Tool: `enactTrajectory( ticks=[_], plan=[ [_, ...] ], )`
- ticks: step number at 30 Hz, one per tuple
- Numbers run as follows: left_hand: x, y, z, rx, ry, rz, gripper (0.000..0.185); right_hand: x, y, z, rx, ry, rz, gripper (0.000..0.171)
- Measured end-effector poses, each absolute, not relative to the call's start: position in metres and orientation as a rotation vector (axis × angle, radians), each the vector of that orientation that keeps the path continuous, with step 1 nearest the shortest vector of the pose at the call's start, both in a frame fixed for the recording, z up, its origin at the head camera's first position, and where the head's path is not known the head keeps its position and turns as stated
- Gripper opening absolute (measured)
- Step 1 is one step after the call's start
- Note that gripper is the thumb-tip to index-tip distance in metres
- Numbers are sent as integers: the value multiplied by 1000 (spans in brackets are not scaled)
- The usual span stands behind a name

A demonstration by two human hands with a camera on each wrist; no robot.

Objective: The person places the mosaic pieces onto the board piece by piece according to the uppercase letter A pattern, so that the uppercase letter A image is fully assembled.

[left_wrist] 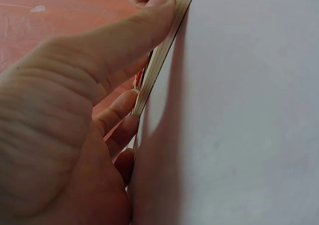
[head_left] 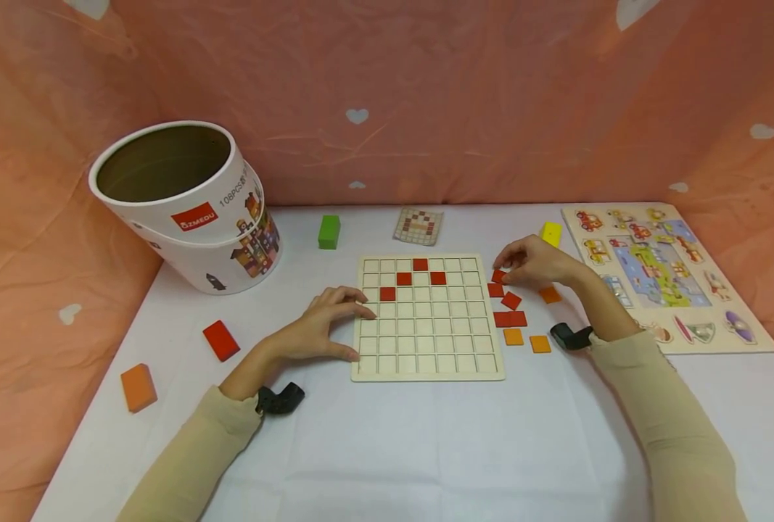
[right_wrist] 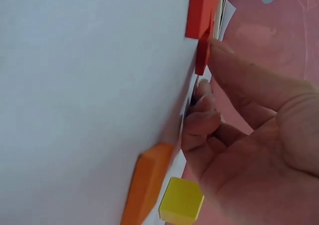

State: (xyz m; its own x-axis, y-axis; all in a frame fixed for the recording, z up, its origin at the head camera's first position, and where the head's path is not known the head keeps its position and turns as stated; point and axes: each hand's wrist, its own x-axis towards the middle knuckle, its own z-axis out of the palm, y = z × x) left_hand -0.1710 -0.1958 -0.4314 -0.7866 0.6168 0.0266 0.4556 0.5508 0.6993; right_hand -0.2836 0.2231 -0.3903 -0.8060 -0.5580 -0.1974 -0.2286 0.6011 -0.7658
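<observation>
A pale wooden grid board (head_left: pixel 431 346) lies on the table, with several red square tiles (head_left: pixel 387 293) set in its upper cells. My left hand (head_left: pixel 311 326) rests at the board's left side, thumb and fingers spread along the edge; in the left wrist view the thumb presses on the rim. To the right of the board, my right hand (head_left: pixel 538 261) has thumb and fingertips around a red tile (head_left: pixel 500 276), the thumb on its edge in the right wrist view (right_wrist: pixel 203 55). More loose red tiles (head_left: pixel 511 300) and orange tiles (head_left: pixel 513 336) lie just below that hand.
A white bucket (head_left: pixel 191 239) stands at the back left. Green (head_left: pixel 328 232), yellow (head_left: pixel 550 233), red (head_left: pixel 220 341) and orange (head_left: pixel 138 388) blocks lie about. A pattern card (head_left: pixel 418 225) sits behind the board, a picture puzzle (head_left: pixel 674 279) at the right.
</observation>
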Motion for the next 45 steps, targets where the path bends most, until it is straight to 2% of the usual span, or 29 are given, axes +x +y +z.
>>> enactTrajectory(
  ticks=[13,17,24,30,45],
  plan=[
    [-171,-194,-429,896,2560,1072,62,-278,207,-388,-642,2449,-1118,17],
    [-170,-195,-427,890,2559,1070,63,-274,176,-384,-657,2388,-1245,15],
    [-171,-196,-428,893,2563,1067,62,-260,101,-376,-834,2129,-1317,12],
    [-171,-195,-429,902,2555,1074,62,-252,62,-380,-815,2001,-1292,13],
    [-172,-195,-428,921,2558,1068,61,-247,42,-388,-995,2126,-1096,10]
  ],
)
